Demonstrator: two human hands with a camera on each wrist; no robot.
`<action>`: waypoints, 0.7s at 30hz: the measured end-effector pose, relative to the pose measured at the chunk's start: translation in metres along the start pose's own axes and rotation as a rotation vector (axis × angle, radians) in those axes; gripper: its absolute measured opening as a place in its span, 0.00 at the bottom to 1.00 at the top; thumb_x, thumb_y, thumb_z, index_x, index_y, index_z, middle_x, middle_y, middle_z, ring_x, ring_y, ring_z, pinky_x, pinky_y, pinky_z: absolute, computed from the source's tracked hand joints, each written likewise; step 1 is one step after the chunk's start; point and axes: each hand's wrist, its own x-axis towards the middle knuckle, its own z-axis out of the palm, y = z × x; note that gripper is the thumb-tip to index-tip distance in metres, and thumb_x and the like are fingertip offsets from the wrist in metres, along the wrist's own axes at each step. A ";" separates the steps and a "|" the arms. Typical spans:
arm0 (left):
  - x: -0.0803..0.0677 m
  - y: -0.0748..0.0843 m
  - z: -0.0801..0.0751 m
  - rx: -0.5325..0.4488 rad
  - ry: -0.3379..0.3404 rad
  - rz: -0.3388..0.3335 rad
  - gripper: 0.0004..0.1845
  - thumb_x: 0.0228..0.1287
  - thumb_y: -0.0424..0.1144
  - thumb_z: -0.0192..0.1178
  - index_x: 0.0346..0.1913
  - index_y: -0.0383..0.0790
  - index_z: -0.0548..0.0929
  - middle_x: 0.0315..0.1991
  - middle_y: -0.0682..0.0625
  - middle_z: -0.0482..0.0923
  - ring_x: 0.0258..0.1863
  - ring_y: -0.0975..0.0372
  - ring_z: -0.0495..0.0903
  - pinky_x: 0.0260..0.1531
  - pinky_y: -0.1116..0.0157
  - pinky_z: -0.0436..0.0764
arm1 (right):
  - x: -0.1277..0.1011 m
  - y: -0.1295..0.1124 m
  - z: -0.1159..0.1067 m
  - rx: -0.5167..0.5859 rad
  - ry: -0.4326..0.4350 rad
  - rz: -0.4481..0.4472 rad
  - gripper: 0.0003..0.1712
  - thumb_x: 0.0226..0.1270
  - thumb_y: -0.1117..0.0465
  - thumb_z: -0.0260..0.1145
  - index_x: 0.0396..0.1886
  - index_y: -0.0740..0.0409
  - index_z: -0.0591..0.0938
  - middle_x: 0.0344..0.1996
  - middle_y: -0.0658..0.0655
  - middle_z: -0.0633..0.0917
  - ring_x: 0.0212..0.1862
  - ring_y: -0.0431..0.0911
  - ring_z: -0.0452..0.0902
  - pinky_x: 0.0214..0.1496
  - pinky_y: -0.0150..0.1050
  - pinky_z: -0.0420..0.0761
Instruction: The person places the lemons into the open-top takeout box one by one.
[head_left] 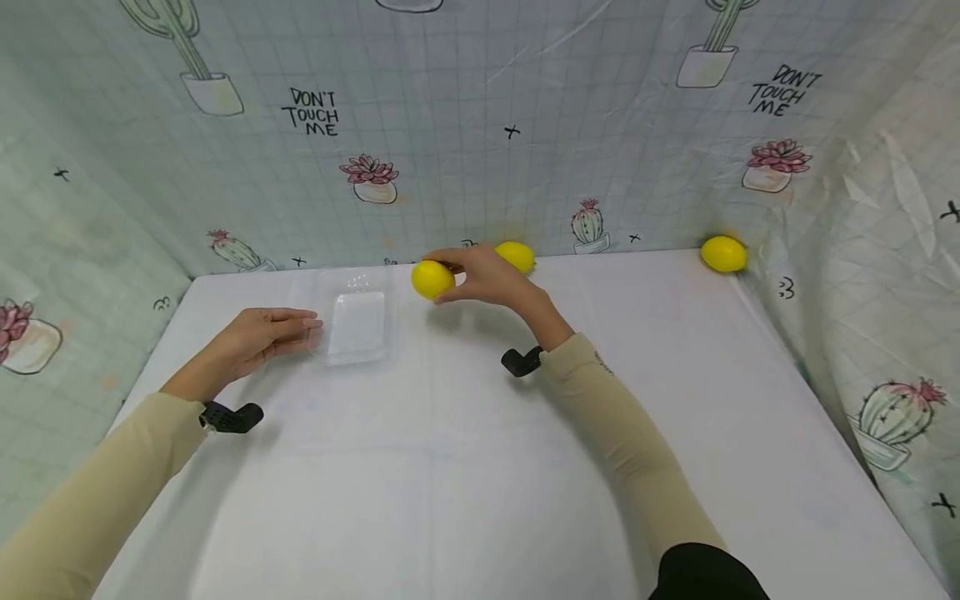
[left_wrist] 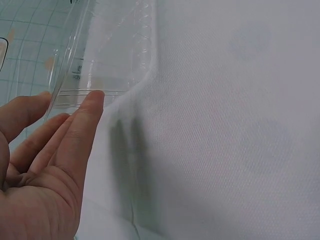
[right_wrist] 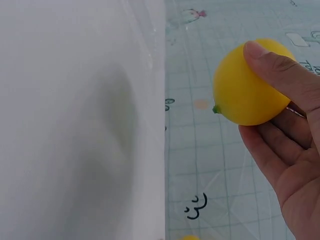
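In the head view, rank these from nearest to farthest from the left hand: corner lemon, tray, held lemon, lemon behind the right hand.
1. Tray, immediately to the right.
2. Held lemon, in the right hand.
3. Rear lemon, behind that hand.
4. Corner lemon, far right.

White-covered bench (head_left: 465, 492), boxed in at the back and both sides by pale greenish sheeting (head_left: 450, 92) — faint grid, potted cacti (head_left: 898, 417), pink succulents (head_left: 370, 172) and "DON'T TOUCH ME" lettering (head_left: 313, 111). It's kinda wrinkled and shiny on the right. Light's pretty soft — the shadows (right_wrist: 117, 110) on the white are all blurry.
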 end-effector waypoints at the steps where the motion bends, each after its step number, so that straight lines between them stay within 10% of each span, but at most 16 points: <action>1: -0.001 0.000 -0.001 0.001 0.003 -0.003 0.36 0.75 0.37 0.61 0.76 0.24 0.58 0.47 0.59 0.88 0.50 0.67 0.86 0.54 0.66 0.84 | 0.002 -0.002 0.001 -0.006 -0.002 -0.005 0.39 0.60 0.51 0.79 0.71 0.52 0.77 0.61 0.52 0.83 0.58 0.45 0.80 0.64 0.42 0.82; 21: -0.001 -0.003 0.000 -0.051 0.001 0.003 0.36 0.74 0.35 0.61 0.76 0.24 0.57 0.48 0.57 0.88 0.51 0.66 0.86 0.54 0.67 0.85 | 0.028 -0.013 0.027 0.137 0.091 -0.102 0.39 0.60 0.51 0.79 0.71 0.48 0.77 0.63 0.50 0.82 0.58 0.42 0.80 0.59 0.27 0.81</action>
